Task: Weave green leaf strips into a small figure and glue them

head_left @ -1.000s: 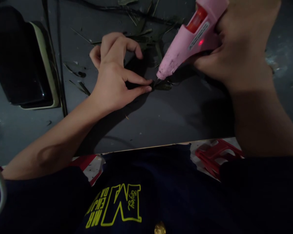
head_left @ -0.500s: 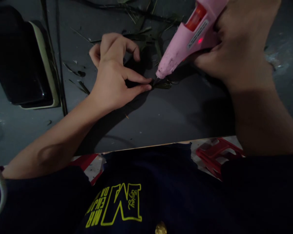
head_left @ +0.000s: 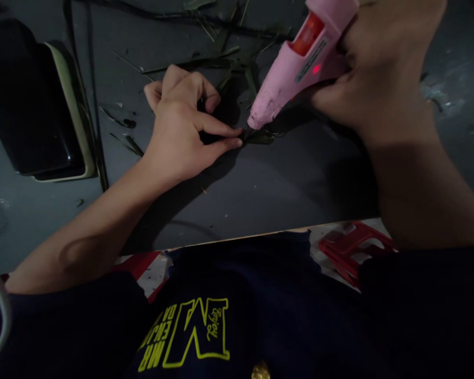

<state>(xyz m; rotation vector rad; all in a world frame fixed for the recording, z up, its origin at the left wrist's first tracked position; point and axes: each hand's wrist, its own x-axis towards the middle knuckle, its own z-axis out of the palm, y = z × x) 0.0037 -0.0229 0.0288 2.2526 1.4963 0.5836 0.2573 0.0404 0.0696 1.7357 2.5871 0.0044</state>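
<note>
My right hand (head_left: pixel 367 73) grips a pink glue gun (head_left: pixel 280 79) with a lit red light on its side. The gun slants down to the left, its nozzle close to my left fingertips. Thumb and index finger of my left hand (head_left: pixel 185 121) pinch the end of a thin dark green leaf-like piece (head_left: pixel 260 138), low over the table. Its far end points right, past the nozzle. Whether the nozzle touches the piece I cannot tell. The other left fingers are curled.
Green scraps and strips (head_left: pixel 233 63) lie beyond my hands on the grey table (head_left: pixel 253 200). A dark, glossy box-like object (head_left: pixel 35 105) with a pale rim stands at the left, beside long dark strands (head_left: pixel 95 105). A red stool (head_left: pixel 351 247) shows below the table edge.
The glue gun and my right hand have shifted slightly left in view. My left hand keeps its pinch, almost in the same place.
</note>
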